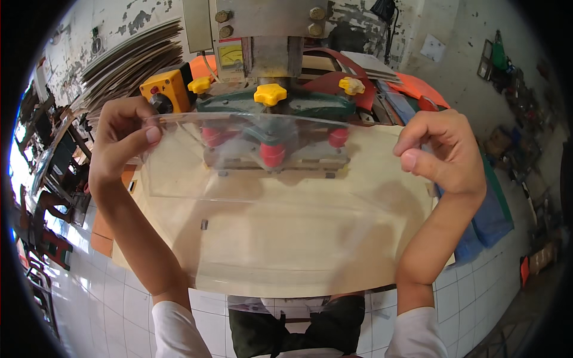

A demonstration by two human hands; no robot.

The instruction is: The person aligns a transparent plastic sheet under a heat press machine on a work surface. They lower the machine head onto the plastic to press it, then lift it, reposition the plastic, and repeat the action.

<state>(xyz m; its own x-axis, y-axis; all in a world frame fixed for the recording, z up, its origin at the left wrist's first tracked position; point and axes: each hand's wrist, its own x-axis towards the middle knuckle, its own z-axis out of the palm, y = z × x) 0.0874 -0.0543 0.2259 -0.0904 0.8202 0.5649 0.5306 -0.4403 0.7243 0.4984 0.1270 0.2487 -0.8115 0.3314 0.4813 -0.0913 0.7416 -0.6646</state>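
Note:
A clear plastic sheet (179, 173) is stretched upright between my hands, in front of the press head. My left hand (122, 137) pinches its upper left corner between thumb and fingers. At the opposite upper corner my right hand (444, 149) is closed in the same kind of pinch. Through the sheet I see the press's dark green bracket (227, 102), red spacers (272, 154) and a flat metal plate (239, 161). Below lies a wide cream board (298, 238), with another clear sheet apparently lying over its near part.
Yellow star knobs (270, 94) top the bracket. A yellow control box (167, 90) with a red button stands behind my left hand. Stacked thin boards (128, 59) lean at the back left. Blue sheeting (490, 203) hangs beyond my right forearm.

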